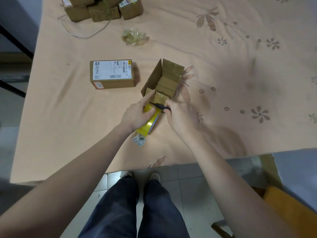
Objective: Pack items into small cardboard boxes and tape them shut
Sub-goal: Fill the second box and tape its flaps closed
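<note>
An open small cardboard box (169, 78) stands mid-table with its flaps up and brown tape showing inside. Just in front of it lies a yellow tape roll (151, 123). My left hand (137, 115) grips the roll, its index finger stretched out to the box's near flap. My right hand (178, 115) holds a thin black tool (158, 105) whose tip points left across the strip of tape between roll and box. A sealed box with a white shipping label (112, 73) sits to the left.
Several taped boxes (103, 9) are stacked at the far edge beside a loose grey cord (82, 34). Crumpled clear tape (134, 37) lies beyond the open box. A small barcode label (139, 140) sits under the roll. An orange chair (284, 208) stands at lower right.
</note>
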{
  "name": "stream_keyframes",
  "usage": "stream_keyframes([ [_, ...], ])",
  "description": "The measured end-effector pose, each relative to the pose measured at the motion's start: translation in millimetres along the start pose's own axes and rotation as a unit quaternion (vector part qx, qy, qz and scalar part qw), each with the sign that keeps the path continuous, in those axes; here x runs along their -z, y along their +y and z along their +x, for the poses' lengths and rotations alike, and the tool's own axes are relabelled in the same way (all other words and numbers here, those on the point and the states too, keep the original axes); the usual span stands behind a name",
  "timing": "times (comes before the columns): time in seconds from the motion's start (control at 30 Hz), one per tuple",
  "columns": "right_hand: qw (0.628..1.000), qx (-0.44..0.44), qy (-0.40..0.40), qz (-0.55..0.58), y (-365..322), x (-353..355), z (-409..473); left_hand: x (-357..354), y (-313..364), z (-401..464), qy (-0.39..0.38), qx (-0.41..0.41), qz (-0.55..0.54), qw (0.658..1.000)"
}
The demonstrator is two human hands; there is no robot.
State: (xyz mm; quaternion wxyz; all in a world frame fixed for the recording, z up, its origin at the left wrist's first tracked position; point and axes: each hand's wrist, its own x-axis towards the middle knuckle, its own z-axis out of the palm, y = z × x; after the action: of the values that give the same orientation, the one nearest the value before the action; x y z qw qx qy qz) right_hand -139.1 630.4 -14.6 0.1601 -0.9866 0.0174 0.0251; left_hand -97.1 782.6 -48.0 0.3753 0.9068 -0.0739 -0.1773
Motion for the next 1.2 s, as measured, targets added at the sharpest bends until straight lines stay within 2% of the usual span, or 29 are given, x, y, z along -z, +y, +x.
stream_keyframes([
  [0.23, 0.997, -0.011, -0.037, -0.067, -9, -11, 12, 2, 3, 2, -0.022, 0.015, 0.013, 1.000],
  [0.37, 0.997, -0.005, -0.046, -0.066, -7, -8, 11, 1, 2, 3, -0.033, 0.012, 0.044, 0.998],
  [0.83, 0.988, 0.028, -0.061, -0.137, -2, 3, -4, -8, 3, 9, -0.025, 0.020, 0.139, 0.990],
  [1.03, 0.987, 0.010, -0.099, -0.129, -7, 7, 4, -9, 4, 11, -0.027, 0.019, 0.140, 0.990],
  [1.2, 0.989, 0.002, -0.098, -0.114, -1, 8, 0, -10, 4, 10, -0.017, 0.027, 0.153, 0.988],
])
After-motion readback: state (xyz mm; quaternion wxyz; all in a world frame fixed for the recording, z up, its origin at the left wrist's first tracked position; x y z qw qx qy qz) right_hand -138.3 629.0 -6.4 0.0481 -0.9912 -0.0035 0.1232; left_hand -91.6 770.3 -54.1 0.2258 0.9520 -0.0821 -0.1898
